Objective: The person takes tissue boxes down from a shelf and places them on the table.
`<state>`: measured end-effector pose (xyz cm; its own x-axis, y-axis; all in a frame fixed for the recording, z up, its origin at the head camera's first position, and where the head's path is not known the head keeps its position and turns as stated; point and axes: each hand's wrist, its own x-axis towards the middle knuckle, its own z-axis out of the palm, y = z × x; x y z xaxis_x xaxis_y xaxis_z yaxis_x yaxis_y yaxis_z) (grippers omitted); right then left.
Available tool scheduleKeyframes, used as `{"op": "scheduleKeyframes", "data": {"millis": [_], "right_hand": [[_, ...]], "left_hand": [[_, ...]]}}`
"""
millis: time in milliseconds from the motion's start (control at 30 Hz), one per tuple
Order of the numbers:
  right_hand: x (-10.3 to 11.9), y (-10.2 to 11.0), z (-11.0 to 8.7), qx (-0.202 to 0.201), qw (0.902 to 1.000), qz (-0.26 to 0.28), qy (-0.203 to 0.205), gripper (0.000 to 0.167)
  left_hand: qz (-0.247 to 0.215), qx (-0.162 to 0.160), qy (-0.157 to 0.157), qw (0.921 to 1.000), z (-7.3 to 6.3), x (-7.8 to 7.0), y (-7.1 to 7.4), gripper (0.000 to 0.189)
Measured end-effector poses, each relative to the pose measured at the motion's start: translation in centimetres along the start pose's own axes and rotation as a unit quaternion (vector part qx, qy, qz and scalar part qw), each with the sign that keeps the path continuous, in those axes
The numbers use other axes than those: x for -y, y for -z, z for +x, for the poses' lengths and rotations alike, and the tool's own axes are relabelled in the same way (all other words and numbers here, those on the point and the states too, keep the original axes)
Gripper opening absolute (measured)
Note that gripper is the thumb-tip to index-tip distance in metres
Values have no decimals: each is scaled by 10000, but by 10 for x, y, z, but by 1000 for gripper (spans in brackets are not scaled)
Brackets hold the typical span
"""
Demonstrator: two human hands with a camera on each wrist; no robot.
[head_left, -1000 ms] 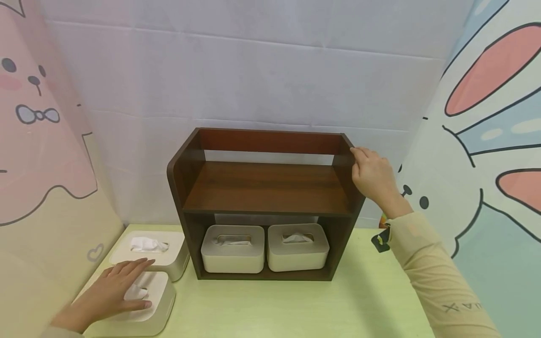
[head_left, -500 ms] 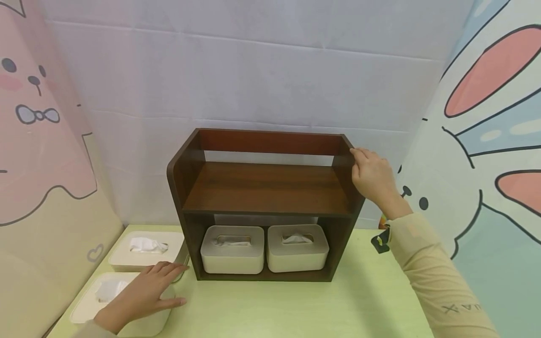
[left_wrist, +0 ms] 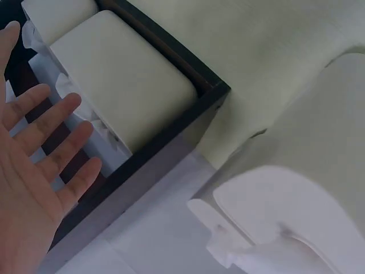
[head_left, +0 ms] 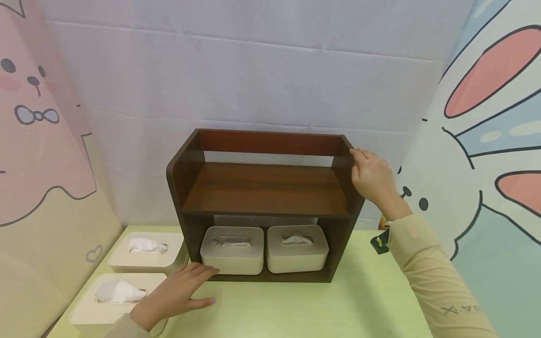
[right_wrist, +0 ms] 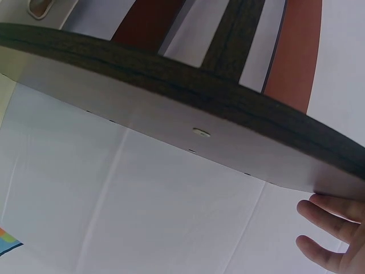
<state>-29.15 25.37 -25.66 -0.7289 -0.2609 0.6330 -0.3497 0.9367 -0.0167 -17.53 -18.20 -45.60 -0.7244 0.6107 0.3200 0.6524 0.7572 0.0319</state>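
A dark brown two-tier wooden shelf (head_left: 266, 190) stands on the table. In its lower compartment sit two cream tissue boxes, the left one (head_left: 232, 266) beside the right one (head_left: 297, 266), tissue showing in their slots. My left hand (head_left: 175, 293), fingers spread and holding nothing, hovers at the shelf's lower left front corner, its fingertips overlapping the left box. In the left wrist view its palm (left_wrist: 23, 194) faces the compartment. My right hand (head_left: 373, 177) holds the top edge of the right side panel; in the right wrist view several fingers (right_wrist: 328, 220) lie along the panel's outer face.
Left of the shelf are two more cream tissue boxes, one toward the front (head_left: 90, 307) and one behind it (head_left: 120, 258). A small black object (head_left: 380, 241) lies right of the shelf. Printed cloths hang at both sides, with a plain white cloth (head_left: 262, 70) behind.
My left hand has moved right, from over the front-left tissue box to the shelf's lower left corner. That tissue box has shifted slightly left. My right hand stays on the panel.
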Motion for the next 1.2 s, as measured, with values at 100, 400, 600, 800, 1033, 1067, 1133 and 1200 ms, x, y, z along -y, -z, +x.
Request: {"op": "scheduleKeyframes", "data": {"millis": [100,400,600,800,1033,1067,1133,1200], "right_hand": [[0,0,1,-7,10000,-12,-5,41],[0,-1,1,-143,9999,27,47,40],[0,0,1,-99,9999,25,17,40],[0,0,1,-98,9999,5,34,40],[1,0,0,-105,9999,7,57,40],[1,0,0,-114,9999,9,66,40],[1,0,0,-140,9999,14,83,40],[1,0,0,-147,9999,21,83,40]], "left_hand": [[57,-19,-35,10000,10,-4,-2,56],[229,-356,-144,9990,43,-5,-16,60],[126,-444,70,9989,62,1,-22,65],[-63,-384,372,9985,73,7,-25,69],[-144,-200,609,9978,82,17,-32,78],[-131,-174,606,9979,83,19,-34,79],[-102,-112,618,9980,86,23,-36,82],[-71,-71,609,9981,88,26,-36,85]]}}
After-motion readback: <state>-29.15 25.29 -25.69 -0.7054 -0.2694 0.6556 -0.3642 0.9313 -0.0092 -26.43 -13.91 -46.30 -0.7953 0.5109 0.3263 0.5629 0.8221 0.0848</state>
